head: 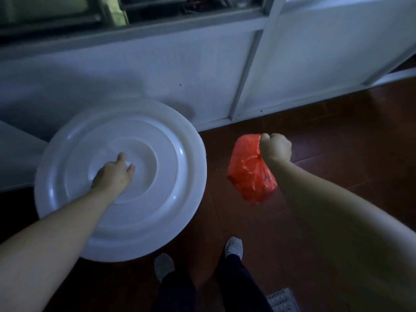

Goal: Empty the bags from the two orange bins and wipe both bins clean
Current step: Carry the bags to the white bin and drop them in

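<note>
Right hand [275, 147] clenched on orange bag [251, 170] hanging beside it; left hand [114, 174] gripping central knob of white lid [180, 176], bag well right.

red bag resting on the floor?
No, the red bag hangs in the air from the right hand, which grips its gathered top above the dark red floor.

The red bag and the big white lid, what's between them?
Only bare dark red floor lies between the red bag and the white lid, seen from the head camera.
</note>
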`<state>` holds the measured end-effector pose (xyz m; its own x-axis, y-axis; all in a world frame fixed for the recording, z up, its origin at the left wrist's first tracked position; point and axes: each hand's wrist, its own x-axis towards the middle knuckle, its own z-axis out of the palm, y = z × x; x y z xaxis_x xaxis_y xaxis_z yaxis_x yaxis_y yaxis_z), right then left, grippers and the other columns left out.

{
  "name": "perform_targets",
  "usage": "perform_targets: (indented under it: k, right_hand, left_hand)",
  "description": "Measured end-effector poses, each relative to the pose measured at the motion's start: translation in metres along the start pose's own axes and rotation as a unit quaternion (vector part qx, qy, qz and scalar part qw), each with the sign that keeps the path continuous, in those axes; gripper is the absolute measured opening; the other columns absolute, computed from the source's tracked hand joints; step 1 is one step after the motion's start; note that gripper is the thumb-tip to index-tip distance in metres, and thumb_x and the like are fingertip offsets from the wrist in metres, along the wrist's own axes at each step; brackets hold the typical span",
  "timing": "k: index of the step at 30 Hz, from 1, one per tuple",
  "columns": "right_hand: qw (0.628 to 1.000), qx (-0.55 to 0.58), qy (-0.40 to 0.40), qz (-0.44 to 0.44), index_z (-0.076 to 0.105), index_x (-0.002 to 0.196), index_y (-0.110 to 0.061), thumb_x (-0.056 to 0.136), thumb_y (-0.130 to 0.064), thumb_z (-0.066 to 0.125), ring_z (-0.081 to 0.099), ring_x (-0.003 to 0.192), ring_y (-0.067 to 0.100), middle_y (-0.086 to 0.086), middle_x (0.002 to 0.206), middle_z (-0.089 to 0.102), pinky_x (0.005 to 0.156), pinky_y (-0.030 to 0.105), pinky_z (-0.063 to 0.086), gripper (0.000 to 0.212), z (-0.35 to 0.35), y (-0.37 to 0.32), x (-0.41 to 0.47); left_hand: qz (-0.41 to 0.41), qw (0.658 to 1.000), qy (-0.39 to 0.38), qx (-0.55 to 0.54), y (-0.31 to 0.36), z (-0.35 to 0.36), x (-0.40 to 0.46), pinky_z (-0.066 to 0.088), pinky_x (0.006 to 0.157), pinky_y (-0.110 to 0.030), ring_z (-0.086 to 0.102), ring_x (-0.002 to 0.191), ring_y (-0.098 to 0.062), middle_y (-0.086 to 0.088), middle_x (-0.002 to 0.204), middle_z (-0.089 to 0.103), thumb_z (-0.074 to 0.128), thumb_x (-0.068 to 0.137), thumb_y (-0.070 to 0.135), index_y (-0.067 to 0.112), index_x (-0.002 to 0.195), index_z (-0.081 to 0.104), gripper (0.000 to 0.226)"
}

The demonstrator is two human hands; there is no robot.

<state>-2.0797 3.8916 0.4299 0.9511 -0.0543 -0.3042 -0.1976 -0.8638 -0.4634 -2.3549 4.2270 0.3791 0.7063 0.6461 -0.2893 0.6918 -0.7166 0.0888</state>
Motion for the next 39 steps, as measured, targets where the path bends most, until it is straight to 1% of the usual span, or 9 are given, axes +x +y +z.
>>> perform_targets:
  k: [6,10,17,20,24,27,31,35,39]
  right_hand:
    - [0.990,0.076,0.073,-0.090,0.060,0.073,-0.007,0.089,-0.032,0.040,0.060,0.093,0.037,0.022,0.091,0.067,0.078,0.037,0.045,0.035,-0.035,-0.110,-0.048]
    - [0.980,0.103,0.085,-0.146,0.051,0.064,-0.009,0.087,-0.030,0.040,0.053,0.077,0.031,0.011,0.068,0.054,0.066,0.033,0.032,0.033,-0.033,-0.176,-0.087]
    - [0.976,0.124,0.095,-0.153,0.042,0.058,-0.013,0.089,-0.032,0.040,0.045,0.069,0.028,0.005,0.061,0.045,0.062,0.033,0.030,0.036,-0.011,-0.258,-0.128]
    - [0.976,0.136,0.072,-0.152,0.045,0.060,-0.012,0.089,-0.031,0.040,0.048,0.067,0.027,0.005,0.063,0.046,0.062,0.034,0.038,0.035,0.006,-0.288,-0.136]
    - [0.982,0.098,0.004,-0.159,0.064,0.077,-0.005,0.089,-0.023,0.047,0.057,0.073,0.032,0.010,0.067,0.058,0.055,0.029,0.039,0.028,0.046,-0.310,-0.148]
    - [0.981,0.078,-0.045,-0.173,0.070,0.094,-0.002,0.091,-0.018,0.052,0.065,0.093,0.036,0.019,0.092,0.070,0.073,0.033,0.047,0.024,0.083,-0.312,-0.153]
    - [0.977,0.004,-0.104,-0.185,0.063,0.081,-0.003,0.087,-0.009,0.050,0.066,0.094,0.037,0.019,0.081,0.060,0.069,0.029,0.041,0.015,0.119,-0.302,-0.157]
    - [0.967,-0.047,-0.151,-0.199,0.069,0.095,0.003,0.087,-0.006,0.048,0.065,0.092,0.037,0.021,0.093,0.070,0.075,0.034,0.052,0.024,0.141,-0.295,-0.142]
    - [0.959,-0.071,-0.176,-0.212,0.069,0.094,0.000,0.089,-0.008,0.047,0.065,0.090,0.038,0.020,0.093,0.070,0.079,0.039,0.056,0.024,0.157,-0.286,-0.112]
  left_hand:
    - [-0.040,0.999,-0.006,-0.005,-0.068,-0.049,-0.025,0.048,0.076,-0.045,0.061,0.097,-0.047,-0.034,0.101,0.063,0.045,0.098,0.041,0.004,0.123,0.039,0.045]
    - [-0.060,0.998,0.019,-0.025,-0.125,-0.075,-0.038,0.049,0.077,-0.046,0.061,0.097,-0.048,-0.034,0.102,0.064,0.047,0.098,0.040,0.004,0.122,0.040,0.045]
    - [-0.078,0.993,0.060,-0.060,-0.202,-0.110,-0.051,0.049,0.075,-0.047,0.062,0.095,-0.050,-0.035,0.099,0.064,0.047,0.099,0.037,0.003,0.112,0.041,0.038]
    - [-0.080,0.990,0.083,-0.078,-0.225,-0.120,-0.051,0.049,0.074,-0.047,0.062,0.095,-0.049,-0.033,0.099,0.065,0.048,0.098,0.036,0.005,0.107,0.041,0.033]
    - [-0.085,0.988,0.098,-0.085,-0.249,-0.122,-0.046,0.049,0.073,-0.044,0.063,0.095,-0.047,-0.029,0.102,0.067,0.048,0.098,0.037,0.008,0.104,0.041,0.030]
    - [-0.093,0.988,0.092,-0.082,-0.258,-0.115,-0.041,0.049,0.072,-0.044,0.064,0.093,-0.046,-0.029,0.097,0.067,0.048,0.098,0.039,0.011,0.102,0.041,0.029]
    - [-0.097,0.990,0.072,-0.074,-0.255,-0.101,-0.029,0.049,0.071,-0.043,0.064,0.092,-0.045,-0.027,0.095,0.068,0.048,0.097,0.041,0.012,0.102,0.041,0.030]
    - [-0.103,0.993,0.035,-0.054,-0.238,-0.086,-0.005,0.048,0.071,-0.042,0.063,0.092,-0.045,-0.028,0.096,0.066,0.044,0.097,0.044,0.011,0.109,0.040,0.035]
    - [-0.107,0.993,-0.002,-0.045,-0.207,-0.070,0.024,0.049,0.075,-0.043,0.062,0.095,-0.045,-0.028,0.099,0.064,0.042,0.098,0.045,0.010,0.118,0.039,0.040]
